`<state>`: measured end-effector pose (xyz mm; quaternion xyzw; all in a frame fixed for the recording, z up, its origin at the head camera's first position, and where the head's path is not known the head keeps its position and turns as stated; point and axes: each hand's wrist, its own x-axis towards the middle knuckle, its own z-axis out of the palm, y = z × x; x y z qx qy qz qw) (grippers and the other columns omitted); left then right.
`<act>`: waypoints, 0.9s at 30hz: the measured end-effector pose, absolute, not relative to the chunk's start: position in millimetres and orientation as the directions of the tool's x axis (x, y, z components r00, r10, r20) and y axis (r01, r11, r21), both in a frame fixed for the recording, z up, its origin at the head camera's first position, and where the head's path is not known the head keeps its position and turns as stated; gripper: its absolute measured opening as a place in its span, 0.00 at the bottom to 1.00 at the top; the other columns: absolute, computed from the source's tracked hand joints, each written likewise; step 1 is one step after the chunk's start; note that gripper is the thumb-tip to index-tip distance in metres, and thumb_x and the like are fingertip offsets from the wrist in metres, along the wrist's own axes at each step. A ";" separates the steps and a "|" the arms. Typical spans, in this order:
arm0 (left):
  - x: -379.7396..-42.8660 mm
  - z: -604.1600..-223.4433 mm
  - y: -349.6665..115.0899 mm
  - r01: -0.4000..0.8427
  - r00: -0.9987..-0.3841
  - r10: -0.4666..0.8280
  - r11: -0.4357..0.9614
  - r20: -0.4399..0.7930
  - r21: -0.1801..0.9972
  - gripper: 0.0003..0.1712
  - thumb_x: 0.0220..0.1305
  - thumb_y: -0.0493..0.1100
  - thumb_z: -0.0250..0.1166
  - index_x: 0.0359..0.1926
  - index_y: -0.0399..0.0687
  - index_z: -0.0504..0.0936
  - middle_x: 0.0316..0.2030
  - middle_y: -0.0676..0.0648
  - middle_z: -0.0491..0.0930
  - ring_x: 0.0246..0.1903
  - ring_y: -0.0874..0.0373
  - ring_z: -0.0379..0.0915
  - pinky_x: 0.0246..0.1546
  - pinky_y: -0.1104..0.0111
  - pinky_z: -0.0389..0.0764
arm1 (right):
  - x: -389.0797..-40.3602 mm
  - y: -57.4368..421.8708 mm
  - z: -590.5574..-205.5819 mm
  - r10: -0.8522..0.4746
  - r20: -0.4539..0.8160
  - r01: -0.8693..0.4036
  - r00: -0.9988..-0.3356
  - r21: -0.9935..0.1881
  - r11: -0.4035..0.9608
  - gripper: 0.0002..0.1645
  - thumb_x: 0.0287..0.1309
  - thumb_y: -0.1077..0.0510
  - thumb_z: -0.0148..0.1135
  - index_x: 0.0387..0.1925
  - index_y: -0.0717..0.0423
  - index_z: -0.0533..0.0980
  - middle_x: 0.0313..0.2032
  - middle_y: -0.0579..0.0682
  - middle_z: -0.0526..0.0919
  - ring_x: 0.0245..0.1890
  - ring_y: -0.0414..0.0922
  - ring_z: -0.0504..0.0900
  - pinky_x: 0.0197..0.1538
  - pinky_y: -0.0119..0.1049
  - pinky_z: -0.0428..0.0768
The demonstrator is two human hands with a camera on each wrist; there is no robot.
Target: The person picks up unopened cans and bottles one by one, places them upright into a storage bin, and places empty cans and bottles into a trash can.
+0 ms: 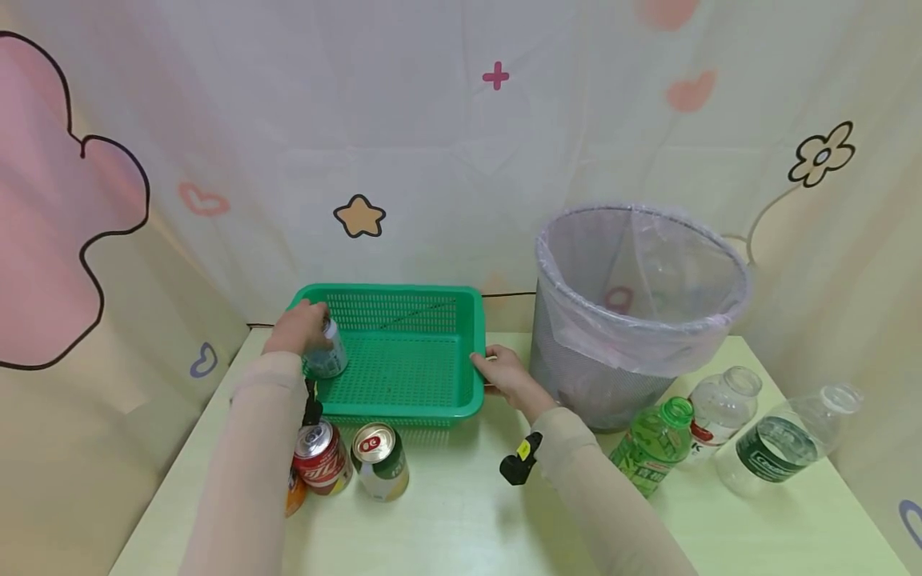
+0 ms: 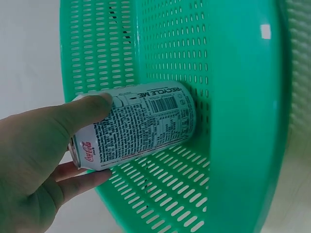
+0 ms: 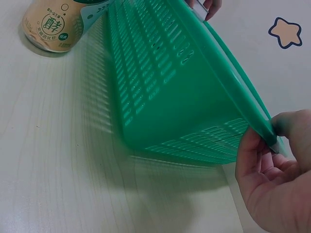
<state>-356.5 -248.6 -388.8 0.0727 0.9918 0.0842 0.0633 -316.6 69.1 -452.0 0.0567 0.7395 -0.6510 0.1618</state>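
Visibility is partial at your left sleeve [image 1: 245, 472], which covers most of an orange can [image 1: 295, 492]. The top of the silver can [image 2: 146, 124] is hidden under your left hand [image 1: 295, 326], and whether its base touches the basket floor cannot be told. Its small print is too fine to read. From your right wrist, the green-and-beige can [image 1: 380, 464] is cut off by the upper edge.

The pale counter [image 1: 461, 520] meets a printed curtain [image 1: 418, 120] behind. A mesh bin [image 1: 569, 376] with a translucent liner [image 1: 648, 344] stands to the right of the green basket [image 1: 471, 344]. Near the bin are a green bottle [image 1: 651, 448], a clear bottle with a red label [image 1: 723, 408] and a clear bottle with a dark green label [image 1: 778, 448]. A red can [image 1: 322, 460] stands in front of the basket, between the orange and green-and-beige cans.

Your left hand grips the silver can inside the basket's left end, thumb on one side, fingers opposite. Your right hand [image 1: 504, 372] pinches the basket's right rim, well apart from that can.
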 end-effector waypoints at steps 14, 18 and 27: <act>-362.6 -395.5 -242.2 0.086 -0.992 0.097 0.987 -0.080 0.133 0.30 0.53 0.40 0.61 0.55 0.37 0.62 0.49 0.31 0.59 0.43 0.36 0.64 0.38 0.50 0.70 | -315.8 68.7 -453.3 -0.124 -0.315 0.297 -0.941 -0.944 0.142 0.18 0.59 0.55 0.49 0.46 0.63 0.64 0.46 0.67 0.71 0.43 0.59 0.75 0.36 0.40 0.79; -361.4 -395.0 -242.5 0.086 -0.992 0.098 0.987 -0.082 0.134 0.33 0.52 0.41 0.62 0.58 0.38 0.60 0.51 0.30 0.58 0.44 0.36 0.63 0.40 0.49 0.70 | -316.3 68.5 -453.9 -0.119 -0.312 0.294 -0.943 -0.944 0.148 0.18 0.59 0.55 0.49 0.46 0.63 0.64 0.46 0.67 0.71 0.42 0.58 0.76 0.34 0.39 0.79; -354.5 -386.6 -249.8 0.108 -0.994 0.111 0.986 -0.017 0.130 0.30 0.48 0.37 0.64 0.54 0.40 0.65 0.48 0.33 0.62 0.44 0.37 0.62 0.37 0.49 0.70 | -314.9 68.1 -451.0 -0.110 -0.314 0.296 -0.943 -0.943 0.153 0.17 0.59 0.55 0.48 0.46 0.62 0.64 0.45 0.65 0.71 0.42 0.57 0.76 0.35 0.39 0.79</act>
